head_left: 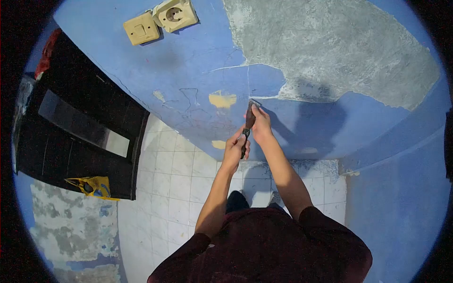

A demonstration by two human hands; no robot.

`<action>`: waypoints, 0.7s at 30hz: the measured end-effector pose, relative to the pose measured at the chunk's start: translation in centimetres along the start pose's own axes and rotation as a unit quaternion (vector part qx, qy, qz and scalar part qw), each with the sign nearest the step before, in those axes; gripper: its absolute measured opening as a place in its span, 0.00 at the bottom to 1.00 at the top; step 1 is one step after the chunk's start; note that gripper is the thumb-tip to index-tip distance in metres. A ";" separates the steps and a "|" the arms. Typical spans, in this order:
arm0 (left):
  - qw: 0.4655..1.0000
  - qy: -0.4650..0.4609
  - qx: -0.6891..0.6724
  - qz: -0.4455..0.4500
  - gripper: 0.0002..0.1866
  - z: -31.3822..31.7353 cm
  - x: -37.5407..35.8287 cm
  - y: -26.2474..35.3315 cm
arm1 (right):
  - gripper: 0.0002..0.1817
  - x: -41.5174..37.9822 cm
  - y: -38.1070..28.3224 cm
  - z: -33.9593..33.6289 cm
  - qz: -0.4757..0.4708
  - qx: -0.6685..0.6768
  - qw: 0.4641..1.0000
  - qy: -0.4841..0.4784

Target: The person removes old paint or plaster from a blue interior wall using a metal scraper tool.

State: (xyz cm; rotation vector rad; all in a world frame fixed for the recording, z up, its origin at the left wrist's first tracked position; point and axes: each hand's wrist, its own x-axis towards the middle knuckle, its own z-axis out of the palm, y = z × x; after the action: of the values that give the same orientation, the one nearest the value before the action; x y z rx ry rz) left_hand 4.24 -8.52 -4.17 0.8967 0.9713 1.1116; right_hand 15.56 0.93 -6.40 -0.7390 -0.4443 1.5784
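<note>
A dark red cloth shirt [283,250] is closest. The left hand [233,151] is wrapped around the black bottom end of a long brown scraper [250,119] with a flat metal tip. The right hand [262,127] grips it higher up. The tip is at the blue painted wall [302,118], near a rough grey patch [330,47].

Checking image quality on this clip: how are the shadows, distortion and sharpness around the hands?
Head view: a black rounded border and bending lines toward the edges; a broad shadow on the blue wall, right of the hands in the picture; left hand and right hand fairly sharp, without obvious motion blur; the dark-handled tool's tip too small to judge.
</note>
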 end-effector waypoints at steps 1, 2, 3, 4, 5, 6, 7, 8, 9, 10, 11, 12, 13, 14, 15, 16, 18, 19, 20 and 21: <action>1.000 -0.005 0.002 -0.001 0.23 -0.4 0.5 0.3 | 0.10 0.3 0.0 0.5 -0.004 0.002 1.000 0.003; 1.000 -0.013 -0.009 -0.012 0.22 -0.9 1.0 0.5 | 0.10 0.7 0.0 1.1 -0.024 -0.003 0.999 0.020; 0.999 -0.021 -0.017 -0.026 0.22 -1.5 1.2 0.7 | 0.11 0.7 0.4 1.4 -0.043 -0.006 0.998 0.041; 0.999 -0.031 -0.007 -0.034 0.22 -2.1 1.2 1.3 | 0.11 0.6 0.8 2.0 -0.049 0.005 0.997 0.050; 0.998 -0.030 -0.001 -0.048 0.22 -2.2 1.6 1.8 | 0.12 0.9 0.4 2.6 -0.047 0.005 0.997 0.068; 0.998 -0.024 -0.001 -0.064 0.22 -2.4 1.7 1.9 | 0.13 1.1 0.5 2.8 -0.039 -0.001 0.996 0.085; 0.997 -0.028 -0.002 -0.070 0.22 -2.8 1.7 1.6 | 0.13 1.1 0.9 2.8 -0.040 -0.001 0.995 0.092; 0.997 -0.034 0.028 -0.056 0.22 -3.3 2.1 1.5 | 0.13 1.6 1.0 2.9 -0.063 0.010 0.994 0.085; 0.996 -0.042 0.060 -0.050 0.21 -4.3 2.9 1.5 | 0.14 2.2 1.7 3.2 -0.085 0.023 0.992 0.087; 0.995 -0.045 0.061 -0.059 0.21 -4.8 3.0 1.4 | 0.14 2.1 2.1 3.2 -0.083 0.024 0.992 0.096; 0.994 -0.050 0.083 -0.049 0.21 -5.1 3.3 1.3 | 0.14 2.2 2.4 3.2 -0.089 0.019 0.990 0.109; 0.992 -0.056 0.105 -0.037 0.21 -5.3 3.6 1.4 | 0.14 2.3 2.4 3.4 -0.096 0.014 0.988 0.120; 0.992 -0.060 0.106 -0.042 0.21 -5.3 3.8 1.5 | 0.14 2.3 2.5 3.6 -0.103 0.010 0.986 0.132; 0.991 -0.066 0.111 -0.035 0.21 -5.3 3.7 1.6 | 0.14 2.4 2.6 3.6 -0.102 0.012 0.985 0.138; 0.990 -0.071 0.115 -0.029 0.21 -5.3 3.5 1.6 | 0.14 2.3 2.8 3.6 -0.099 0.038 0.985 0.138; 0.990 -0.073 0.116 -0.031 0.21 -5.4 3.5 1.7 | 0.15 2.5 2.8 3.6 -0.098 0.063 0.984 0.136; 0.990 -0.080 0.114 -0.021 0.21 -5.5 3.7 1.6 | 0.15 2.6 2.9 3.8 -0.102 0.065 0.983 0.135; 0.990 -0.079 0.111 -0.019 0.21 -5.4 3.7 1.4 | 0.15 2.6 2.8 3.7 -0.102 0.067 0.984 0.132; 0.992 -0.072 0.102 -0.019 0.21 -5.3 3.9 1.1 | 0.15 2.7 2.5 3.6 -0.102 0.064 0.984 0.129; 0.993 -0.064 0.095 -0.020 0.21 -5.4 3.7 0.8 | 0.16 2.8 2.7 3.4 -0.109 0.051 0.985 0.126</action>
State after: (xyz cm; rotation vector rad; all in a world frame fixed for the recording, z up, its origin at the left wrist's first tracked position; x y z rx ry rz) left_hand -0.51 -4.19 -5.78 1.0838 0.9954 0.9263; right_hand 11.25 3.70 -6.35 -0.7732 -0.2470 1.2739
